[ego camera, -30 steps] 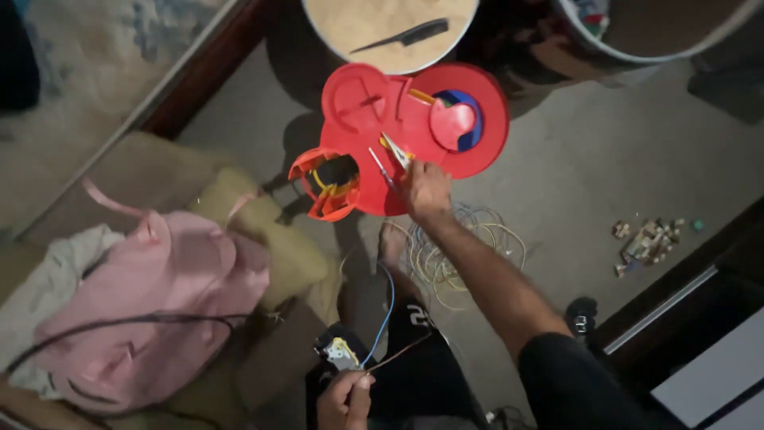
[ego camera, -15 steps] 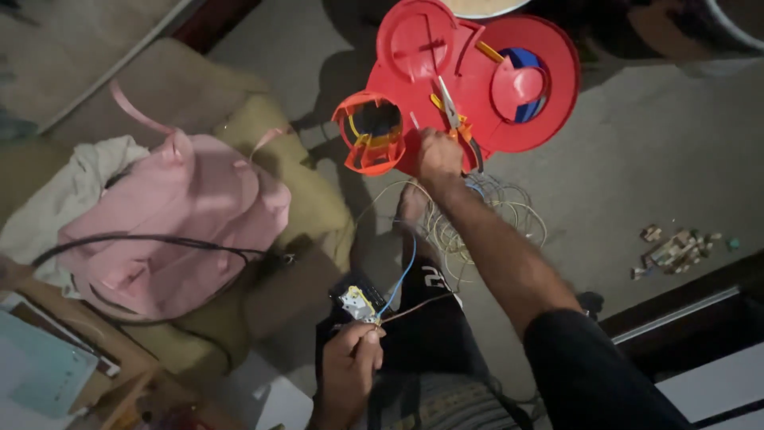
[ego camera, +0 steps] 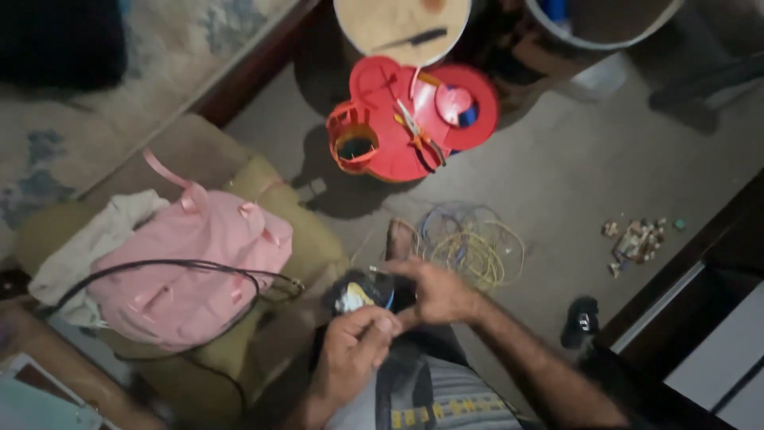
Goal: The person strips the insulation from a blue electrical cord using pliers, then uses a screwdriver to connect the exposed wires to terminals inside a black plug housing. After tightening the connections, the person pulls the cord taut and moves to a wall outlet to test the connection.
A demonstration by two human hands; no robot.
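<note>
Both my hands meet over my lap on a small dark device [ego camera: 362,293] with a pale and yellow patch and thin coloured wires. My left hand [ego camera: 350,350] grips it from below. My right hand [ego camera: 436,293] holds its right side, fingers curled around it. Beyond my hands a loose coil of thin wires [ego camera: 471,247] lies on the floor beside my bare foot [ego camera: 399,239]. Farther off stands a red plastic stool [ego camera: 398,127] with pliers [ego camera: 420,139] lying on top and a red round lid with a blue part [ego camera: 460,107].
A pink bag [ego camera: 191,275] with a black cable across it rests on an olive cushion at left. A round wooden stool top [ego camera: 398,24] with a dark comb is beyond. Small parts [ego camera: 637,239] lie scattered on the floor at right; a dark cabinet edge runs along the right.
My right hand has pulled back from the pliers on the red stool and come down onto the small device that my left hand holds. The view has shifted.
</note>
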